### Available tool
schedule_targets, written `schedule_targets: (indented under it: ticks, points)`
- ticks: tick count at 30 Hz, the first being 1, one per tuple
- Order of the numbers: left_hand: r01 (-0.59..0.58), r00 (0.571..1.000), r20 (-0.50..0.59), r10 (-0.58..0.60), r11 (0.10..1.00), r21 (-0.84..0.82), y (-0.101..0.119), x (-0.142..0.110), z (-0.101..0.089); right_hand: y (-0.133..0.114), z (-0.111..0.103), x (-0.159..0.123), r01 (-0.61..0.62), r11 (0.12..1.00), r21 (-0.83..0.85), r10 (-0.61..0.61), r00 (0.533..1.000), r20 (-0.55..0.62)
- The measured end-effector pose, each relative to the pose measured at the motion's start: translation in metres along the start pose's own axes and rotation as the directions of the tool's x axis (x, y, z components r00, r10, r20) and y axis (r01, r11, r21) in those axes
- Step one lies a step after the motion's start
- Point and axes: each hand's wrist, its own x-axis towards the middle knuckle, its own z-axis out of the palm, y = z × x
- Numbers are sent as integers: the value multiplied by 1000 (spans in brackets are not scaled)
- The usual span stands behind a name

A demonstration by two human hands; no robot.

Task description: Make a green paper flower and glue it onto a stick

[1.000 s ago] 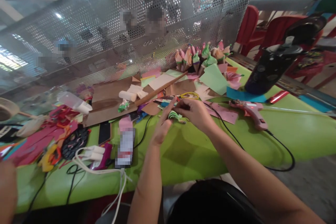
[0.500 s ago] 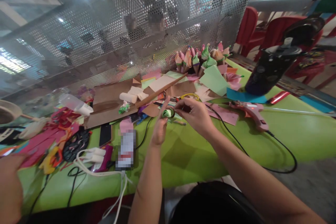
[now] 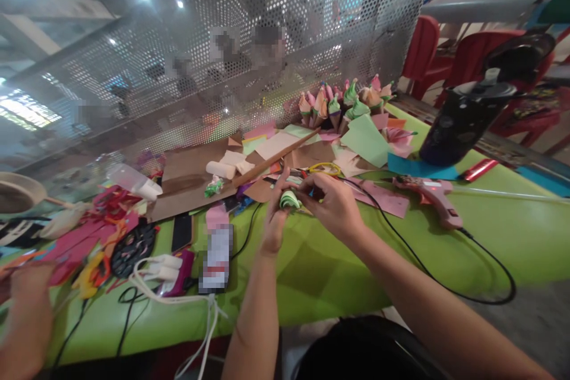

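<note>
A coiled swirl of pale green paper [image 3: 290, 200] is held over the table, between my two hands. My left hand [image 3: 274, 222] is closed around its left side, the thumb and fingers pointing up. From the right, my right hand [image 3: 332, 199] pinches at the swirl's right edge; its fingertips partly hide what they grip. Just beyond the hands, paper scraps and a yellow-handled tool [image 3: 325, 167] lie on the table. Further right rests a pink glue gun [image 3: 434, 196], its small red light on and its black cord looping toward the table's edge.
Paper ice cream cones [image 3: 347, 101] stand at the back by a perforated metal screen [image 3: 267, 29]. A dark tumbler [image 3: 463, 122] stands right. Left are a phone [image 3: 217, 258], a power bank with white cables [image 3: 180, 273] and another person's hand [image 3: 31, 291]. The tablecloth [image 3: 325, 273] is green.
The green swirl has turned so more of its coiled face shows. My right fingers have shifted slightly around its edge. The other person's hand at left has moved a little; the view has shifted slightly.
</note>
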Motion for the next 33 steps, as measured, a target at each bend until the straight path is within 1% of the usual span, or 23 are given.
schedule_targets:
  ticks: [3,6,10,15,19,22,25,29,33]
  points:
    - [-34,999,3,34,999,21,8,-1,2,0,1,-1,-4,999,-39,4,1000,-5]
    - [-12,1000,-6,12,997,74,13,-3,4,1,2,-2,14,995,-94,-15,1000,-5]
    - [-6,1000,-14,8,993,116,13,-4,4,3,3,-4,67,977,-204,-66,998,9]
    - [-38,999,20,35,989,142,9,-3,3,6,2,-5,180,885,-429,-176,983,49]
    - [-56,998,41,49,983,177,10,-3,3,6,-2,-4,263,810,-524,-239,964,114]
    - [-74,997,49,66,977,202,12,-3,3,4,-5,-2,326,774,-542,-287,945,158]
    - [-82,996,40,75,974,210,14,-3,4,4,-7,0,355,761,-544,-307,934,181]
    - [-84,996,39,78,975,207,14,-3,5,4,-8,1,333,790,-515,-282,943,178]
    - [-73,997,41,67,981,179,14,-3,5,5,-7,1,298,838,-458,-262,955,141]
